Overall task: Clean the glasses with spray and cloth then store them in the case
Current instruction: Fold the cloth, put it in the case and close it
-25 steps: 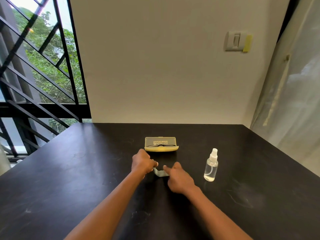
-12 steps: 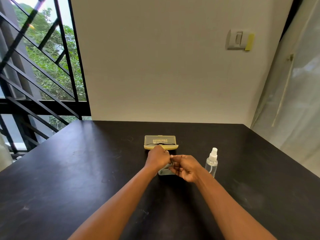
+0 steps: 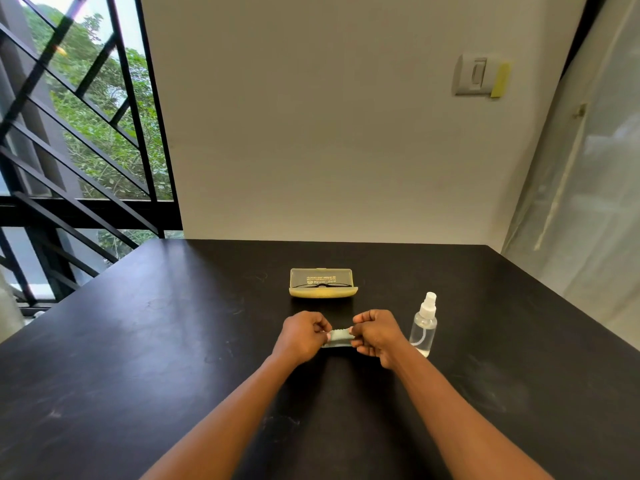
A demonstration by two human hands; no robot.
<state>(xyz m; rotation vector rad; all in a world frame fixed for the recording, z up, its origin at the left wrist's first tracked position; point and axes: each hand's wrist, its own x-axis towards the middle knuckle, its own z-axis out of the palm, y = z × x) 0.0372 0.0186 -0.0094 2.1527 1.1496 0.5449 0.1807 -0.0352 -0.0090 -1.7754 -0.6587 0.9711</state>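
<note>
A small pale grey-green cloth [image 3: 338, 337] is stretched between my two hands just above the black table [image 3: 156, 341]. My left hand [image 3: 302, 336] pinches its left end and my right hand [image 3: 375, 336] pinches its right end. Behind the hands lies a yellow glasses case [image 3: 322, 284] with a translucent lid, closed, and dark glasses show faintly inside it. A clear spray bottle [image 3: 424, 327] with a white nozzle stands upright just right of my right hand.
The table meets a plain wall at its far edge. A window with black bars is on the left, and a translucent curtain [image 3: 581, 202] hangs on the right. A wall switch [image 3: 476, 76] sits high on the wall.
Both hands have lifted the cloth off the table and pulled it out flat between them; earlier it lay bunched on the surface under my fingers.
</note>
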